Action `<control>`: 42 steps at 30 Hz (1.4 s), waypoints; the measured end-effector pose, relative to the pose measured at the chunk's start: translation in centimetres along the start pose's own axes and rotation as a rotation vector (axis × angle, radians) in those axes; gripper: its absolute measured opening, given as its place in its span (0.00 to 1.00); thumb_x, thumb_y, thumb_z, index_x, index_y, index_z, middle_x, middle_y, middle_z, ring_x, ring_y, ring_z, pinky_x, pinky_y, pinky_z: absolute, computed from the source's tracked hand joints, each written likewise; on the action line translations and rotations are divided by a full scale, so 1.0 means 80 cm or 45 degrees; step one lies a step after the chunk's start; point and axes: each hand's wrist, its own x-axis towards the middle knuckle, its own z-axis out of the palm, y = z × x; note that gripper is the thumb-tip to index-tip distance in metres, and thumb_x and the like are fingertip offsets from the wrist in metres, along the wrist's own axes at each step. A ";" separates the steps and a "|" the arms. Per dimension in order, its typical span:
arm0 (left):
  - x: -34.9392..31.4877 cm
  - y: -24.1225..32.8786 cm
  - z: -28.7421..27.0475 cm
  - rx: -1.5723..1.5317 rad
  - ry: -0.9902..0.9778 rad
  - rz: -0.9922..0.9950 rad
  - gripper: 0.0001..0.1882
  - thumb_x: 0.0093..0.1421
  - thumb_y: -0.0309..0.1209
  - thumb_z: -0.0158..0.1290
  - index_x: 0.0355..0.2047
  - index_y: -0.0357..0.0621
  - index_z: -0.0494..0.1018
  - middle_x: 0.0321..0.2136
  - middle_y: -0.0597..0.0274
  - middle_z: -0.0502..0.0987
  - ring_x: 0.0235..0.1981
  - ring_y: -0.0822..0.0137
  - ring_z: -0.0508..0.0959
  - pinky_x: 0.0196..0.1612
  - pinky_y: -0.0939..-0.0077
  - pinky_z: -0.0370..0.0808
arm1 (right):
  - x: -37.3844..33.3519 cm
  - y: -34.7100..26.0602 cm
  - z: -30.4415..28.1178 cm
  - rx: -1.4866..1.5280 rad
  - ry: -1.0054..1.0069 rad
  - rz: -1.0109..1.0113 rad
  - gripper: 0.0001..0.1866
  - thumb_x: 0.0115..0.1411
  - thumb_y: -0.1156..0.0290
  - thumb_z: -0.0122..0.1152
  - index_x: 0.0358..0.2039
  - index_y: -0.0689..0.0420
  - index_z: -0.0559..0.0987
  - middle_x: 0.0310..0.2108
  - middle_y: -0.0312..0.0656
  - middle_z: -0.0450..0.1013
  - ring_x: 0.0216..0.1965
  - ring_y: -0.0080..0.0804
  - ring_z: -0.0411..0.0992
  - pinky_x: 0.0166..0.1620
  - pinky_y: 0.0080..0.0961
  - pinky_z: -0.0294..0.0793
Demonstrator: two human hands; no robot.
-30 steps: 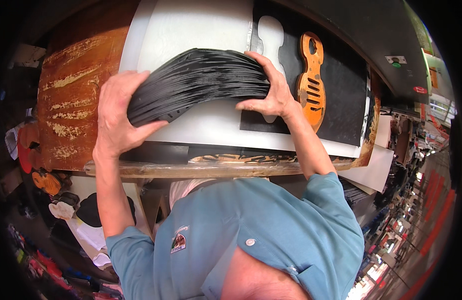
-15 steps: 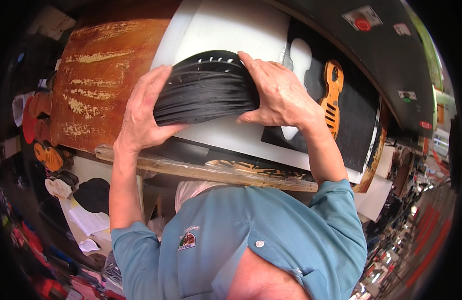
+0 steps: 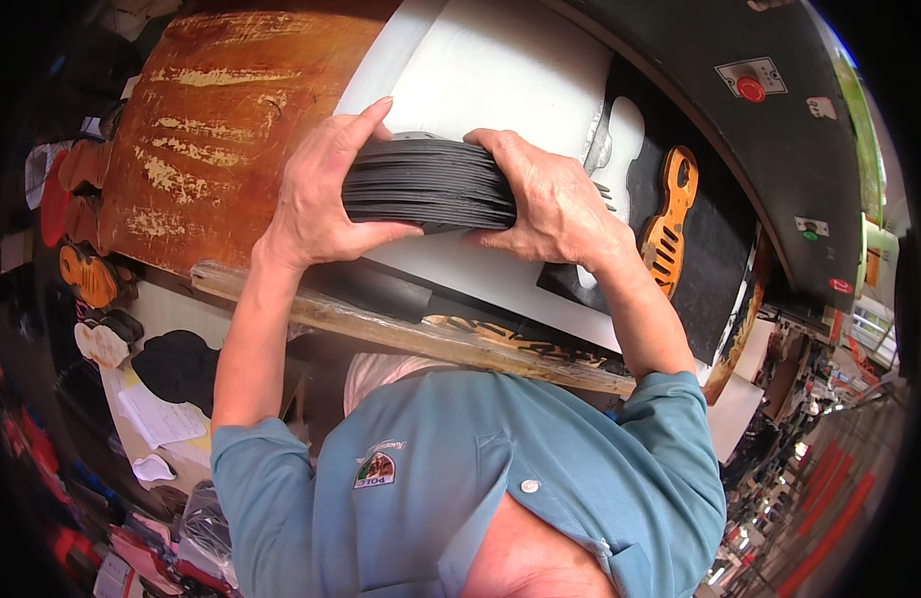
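A thick stack of thin black cut sheets (image 3: 430, 184) is gripped between my two hands over a white board (image 3: 500, 65). Its layered edges face me and lie fairly even. My left hand (image 3: 321, 194) holds the left end, thumb along the near side and fingers at the far side. At the right end, my right hand (image 3: 560, 199) clasps it the same way. Just right of that hand lie a white sole-shaped piece (image 3: 627, 140) and an orange slotted sole-shaped template (image 3: 671, 219), both on a black sheet (image 3: 709, 264).
A worn brown board (image 3: 211, 149) covers the left of the bench, whose wooden front edge (image 3: 430, 344) runs before me. A dark machine panel with a red button (image 3: 750, 90) stands at the right. Papers (image 3: 161, 414) and dark cut pieces (image 3: 176, 367) lie lower left.
The stack has tipped so its slotted top face hardly shows, and its layers are more even. My left hand has shifted right, closer to my right hand.
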 end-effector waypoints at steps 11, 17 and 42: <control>0.002 0.039 -0.027 0.105 0.252 0.066 0.58 0.38 0.50 0.83 0.68 0.42 0.72 0.62 0.48 0.75 0.65 0.47 0.74 0.66 0.50 0.72 | -0.013 -0.033 -0.049 -0.089 0.102 -0.144 0.49 0.41 0.65 0.84 0.65 0.61 0.71 0.51 0.53 0.80 0.49 0.56 0.82 0.51 0.46 0.83; -0.020 0.003 0.016 -0.319 0.027 -0.330 0.67 0.35 0.39 0.84 0.76 0.43 0.61 0.65 0.49 0.72 0.69 0.46 0.71 0.72 0.54 0.70 | -0.002 -0.016 -0.019 0.004 -0.011 -0.112 0.60 0.39 0.62 0.88 0.71 0.60 0.64 0.59 0.56 0.73 0.59 0.61 0.74 0.62 0.48 0.77; -0.013 -0.011 0.041 -0.641 0.166 -0.164 0.69 0.54 0.76 0.63 0.79 0.38 0.53 0.75 0.44 0.62 0.79 0.46 0.57 0.79 0.53 0.55 | 0.011 -0.002 -0.008 0.018 0.114 -0.126 0.72 0.39 0.53 0.91 0.80 0.57 0.55 0.69 0.59 0.66 0.67 0.61 0.71 0.69 0.49 0.73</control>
